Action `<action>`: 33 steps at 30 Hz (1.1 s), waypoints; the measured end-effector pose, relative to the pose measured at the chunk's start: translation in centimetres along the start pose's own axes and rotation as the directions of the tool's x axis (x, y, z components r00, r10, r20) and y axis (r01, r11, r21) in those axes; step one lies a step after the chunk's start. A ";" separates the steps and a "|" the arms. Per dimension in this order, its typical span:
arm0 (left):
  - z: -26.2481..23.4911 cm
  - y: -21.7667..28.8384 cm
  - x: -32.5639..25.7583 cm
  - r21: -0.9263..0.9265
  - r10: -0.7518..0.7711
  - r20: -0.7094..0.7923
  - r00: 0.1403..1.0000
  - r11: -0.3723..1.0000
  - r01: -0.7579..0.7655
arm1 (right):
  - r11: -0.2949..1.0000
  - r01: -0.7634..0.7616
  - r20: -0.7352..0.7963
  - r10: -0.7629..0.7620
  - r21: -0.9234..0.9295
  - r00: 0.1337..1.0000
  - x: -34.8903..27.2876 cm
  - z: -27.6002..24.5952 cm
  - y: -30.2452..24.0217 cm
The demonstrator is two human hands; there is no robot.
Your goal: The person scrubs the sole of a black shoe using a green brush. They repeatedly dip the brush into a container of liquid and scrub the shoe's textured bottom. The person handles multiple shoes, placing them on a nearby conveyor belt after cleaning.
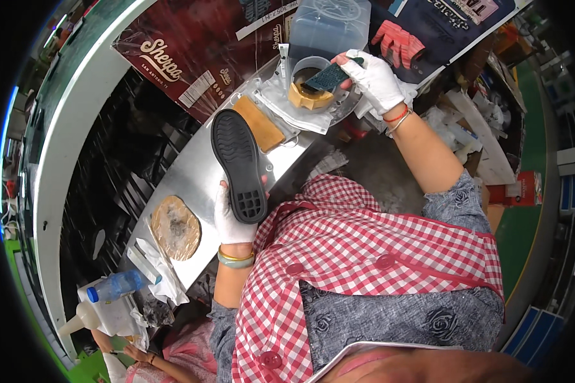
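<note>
My left hand (pixel 232 217), in a white glove with bare fingertips, is closed on a black shoe sole (pixel 237 159). The sole stands nearly lengthwise above the metal bench (pixel 191 172), its patterned tread turned up. Farther off to the right, my gloved right hand (pixel 378 84) pinches a dark green textured pad (pixel 327 78). That pad is over a round tub (pixel 310 97) with a tan lower part, its lower end at the tub's opening. Whether it touches what is inside I cannot tell.
A tan block (pixel 259 122) lies beside the sole, near white packets (pixel 291 113). Behind the tub stands a translucent box (pixel 331 29), with a pink glove (pixel 399 43) to its right. Nearer left are a plastic-wrapped round pad (pixel 175 228), a bottle (pixel 116 285) and another person's hand (pixel 137 354).
</note>
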State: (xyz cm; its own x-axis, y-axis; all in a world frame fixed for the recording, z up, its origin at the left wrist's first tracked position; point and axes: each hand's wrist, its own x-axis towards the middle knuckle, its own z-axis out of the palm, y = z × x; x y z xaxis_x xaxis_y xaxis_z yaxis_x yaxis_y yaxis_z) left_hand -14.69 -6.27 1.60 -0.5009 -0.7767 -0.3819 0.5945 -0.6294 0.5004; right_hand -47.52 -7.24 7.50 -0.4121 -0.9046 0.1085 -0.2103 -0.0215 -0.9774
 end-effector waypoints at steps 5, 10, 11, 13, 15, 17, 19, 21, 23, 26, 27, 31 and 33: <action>-0.3 -0.3 0.3 0.042 0.019 0.005 1.000 0.999 -0.019 | 0.998 -0.024 0.019 0.023 0.054 1.000 0.3 -0.2 1.0; -0.8 -0.5 0.8 -0.090 0.038 0.046 0.998 0.995 -0.033 | 0.929 -0.213 -0.023 0.230 0.303 0.973 -0.9 -0.7 2.3; -1.0 -0.4 0.8 -0.121 0.038 0.036 0.999 0.992 -0.033 | 0.878 -0.236 -0.023 0.270 0.416 0.963 -1.6 0.3 2.0; -1.3 -0.5 0.9 -0.139 0.049 0.016 0.999 0.989 -0.047 | 0.877 -0.166 0.022 0.175 0.450 0.984 -3.8 3.2 0.1; -2.0 -0.2 0.9 -0.099 0.042 0.120 0.992 0.995 -0.030 | 0.911 -0.180 0.128 0.141 0.372 0.982 -5.5 6.2 -2.3; -1.6 0.0 0.4 -0.121 0.063 0.151 0.987 0.992 -0.045 | 0.914 -0.180 0.196 0.114 0.365 0.974 -6.9 9.0 -4.3; -1.4 0.2 -0.1 -0.125 0.048 0.080 0.996 0.991 -0.037 | 0.925 -0.165 0.242 0.083 0.341 0.967 -7.3 10.9 -5.0; -1.5 0.4 -0.4 -0.117 0.066 0.115 0.991 0.992 -0.052 | 0.932 -0.148 0.266 0.058 0.331 0.962 -7.3 12.3 -4.7; -1.0 0.6 -0.8 -0.113 0.087 0.105 0.991 0.991 -0.075 | 0.939 -0.163 0.303 0.067 0.304 0.951 -7.2 12.8 -4.8; -0.8 0.7 -1.2 -0.060 0.093 0.103 0.990 0.994 -0.087 | 0.942 -0.170 0.323 0.071 0.289 0.944 -7.2 13.4 -4.6; -0.7 0.7 -1.2 -0.053 0.090 0.091 0.992 0.995 -0.086 | 0.943 -0.169 0.324 0.071 0.288 0.944 -7.3 13.5 -4.6; -1.2 0.9 -0.9 -0.017 0.099 0.127 0.987 0.995 -0.097 | 0.949 -0.180 0.356 0.079 0.260 0.931 -7.5 13.7 -4.6; -1.6 0.9 -0.5 -0.017 0.118 0.188 0.975 0.993 -0.117 | 0.941 -0.170 0.368 0.053 0.293 0.928 -7.8 13.7 -4.7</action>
State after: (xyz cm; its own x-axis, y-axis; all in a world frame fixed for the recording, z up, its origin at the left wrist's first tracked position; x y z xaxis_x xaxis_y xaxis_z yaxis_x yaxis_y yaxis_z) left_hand -12.93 -6.50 1.03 -0.5366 -0.8271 -0.1673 0.6593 -0.5346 0.5286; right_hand -31.12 -5.89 8.75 -0.0675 -0.9976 -0.0179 0.1317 0.0089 -0.9912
